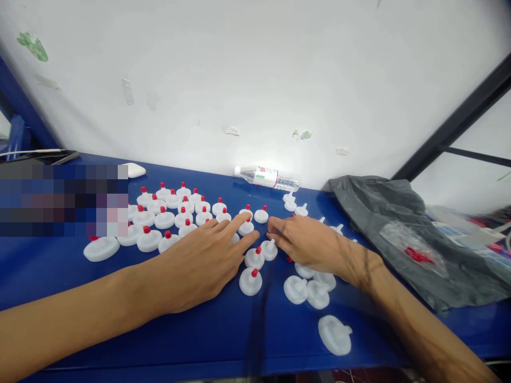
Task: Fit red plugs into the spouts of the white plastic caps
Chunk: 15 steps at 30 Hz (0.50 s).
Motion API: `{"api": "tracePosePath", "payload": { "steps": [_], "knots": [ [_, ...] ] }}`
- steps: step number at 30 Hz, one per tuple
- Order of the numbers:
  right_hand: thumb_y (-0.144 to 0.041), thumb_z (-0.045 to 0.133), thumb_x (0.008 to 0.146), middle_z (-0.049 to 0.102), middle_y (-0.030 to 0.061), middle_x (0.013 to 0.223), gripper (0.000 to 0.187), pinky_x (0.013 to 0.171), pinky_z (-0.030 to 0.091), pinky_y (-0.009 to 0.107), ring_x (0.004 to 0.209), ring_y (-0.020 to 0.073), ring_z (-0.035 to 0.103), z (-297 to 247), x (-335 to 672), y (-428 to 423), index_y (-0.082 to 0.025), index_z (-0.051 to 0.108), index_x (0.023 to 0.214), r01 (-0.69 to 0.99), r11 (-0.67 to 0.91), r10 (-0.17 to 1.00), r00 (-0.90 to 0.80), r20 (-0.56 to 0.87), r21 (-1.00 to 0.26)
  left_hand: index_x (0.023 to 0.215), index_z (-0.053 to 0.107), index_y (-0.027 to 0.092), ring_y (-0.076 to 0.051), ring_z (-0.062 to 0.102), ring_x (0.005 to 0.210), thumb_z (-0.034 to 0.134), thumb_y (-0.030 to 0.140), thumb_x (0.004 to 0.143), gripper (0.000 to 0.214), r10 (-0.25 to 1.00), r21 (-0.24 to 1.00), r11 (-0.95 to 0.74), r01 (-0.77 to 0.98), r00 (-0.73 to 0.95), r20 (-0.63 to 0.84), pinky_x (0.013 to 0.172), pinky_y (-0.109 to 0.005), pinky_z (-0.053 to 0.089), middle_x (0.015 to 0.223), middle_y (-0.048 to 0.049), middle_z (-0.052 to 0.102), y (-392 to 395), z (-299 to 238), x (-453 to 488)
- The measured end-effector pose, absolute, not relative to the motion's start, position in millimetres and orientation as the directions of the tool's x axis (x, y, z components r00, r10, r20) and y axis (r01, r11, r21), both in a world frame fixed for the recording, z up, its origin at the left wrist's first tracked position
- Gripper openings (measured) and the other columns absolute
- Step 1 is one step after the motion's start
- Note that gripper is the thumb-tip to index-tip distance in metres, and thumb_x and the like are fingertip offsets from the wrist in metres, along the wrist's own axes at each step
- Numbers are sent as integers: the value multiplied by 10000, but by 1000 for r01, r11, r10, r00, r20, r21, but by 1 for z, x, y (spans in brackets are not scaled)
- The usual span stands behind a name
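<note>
Many white discs with red caps (163,221) stand spout-up on the left and middle of a blue worktop (191,340), set close together in loose rows. To the right lies a smaller scatter of uncapped discs (296,290), their pale spouts bare.

The left hand (211,250) reaches across the capped group, palm down, covering several of them. Its grip is spread, with a wide gap between thumb and forefinger and nothing held between them; whether it rests on a disc beneath, I cannot tell.

The right hand (307,239) comes in from the other side, its grip drawn nearly together, thumb and fingertips at the spout of the near uncapped disc (269,250), which sits between the two hands. Whether they have hold of that spout or of something small, I cannot tell. A bit of red shows under this hand. Two capped discs stand just in front of the near uncapped disc, toward the worktop's front edge.

Behind, a clear bottle (267,177) lies on its side near the white wall (255,64). At the right, a dark grey bag (359,202) is spread out, and on it rests a clear pouch (393,239) with red pieces (418,255) inside. A rounded white object (134,170) lies at the back left, beside a blurred-out patch.
</note>
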State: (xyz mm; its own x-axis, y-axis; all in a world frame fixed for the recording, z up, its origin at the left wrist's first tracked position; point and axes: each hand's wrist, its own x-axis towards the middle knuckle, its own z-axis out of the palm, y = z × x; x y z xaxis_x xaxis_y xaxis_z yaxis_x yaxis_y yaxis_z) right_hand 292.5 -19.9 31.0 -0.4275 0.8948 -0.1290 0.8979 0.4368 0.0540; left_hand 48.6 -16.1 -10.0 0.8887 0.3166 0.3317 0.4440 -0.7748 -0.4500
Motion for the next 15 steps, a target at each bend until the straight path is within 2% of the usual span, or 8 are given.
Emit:
{"api": "tracePosePath", "payload": {
  "steps": [7,11,13,15],
  "knots": [
    [-382,403,1075,702,33,703,262,552,300,283,631,196,634,33,294,-19,-214,599,1034,901,433,894,-426,-140,23,1391,552,151,-344,435,1441,369,200,1042,397,321,-457,-774,439,894,313,911,-435,508,1473,-149,550,-16,-12,47],
    [-436,451,1062,705,5,738,278,607,361,269,667,171,624,42,300,-20,-238,617,960,894,435,890,-445,-101,-107,1345,614,159,-361,384,1472,364,187,1043,393,315,-474,-773,421,904,289,890,-445,513,1452,-123,572,-16,-11,47],
    [-438,518,1032,691,-10,723,229,617,386,265,643,158,610,50,306,-22,-244,635,999,895,419,897,-434,-82,-156,1296,659,176,-376,358,1485,372,178,1039,385,310,-476,-781,406,912,270,881,-453,516,1444,-94,583,-17,-10,47],
    [-494,607,979,682,-23,723,256,598,409,260,607,146,595,59,313,-24,-257,651,1067,888,398,886,-437,-153,-231,1237,700,204,-378,341,1495,396,188,1037,364,318,-465,-788,404,913,254,893,-449,514,1450,-65,582,-18,-9,47]
  ]
}}
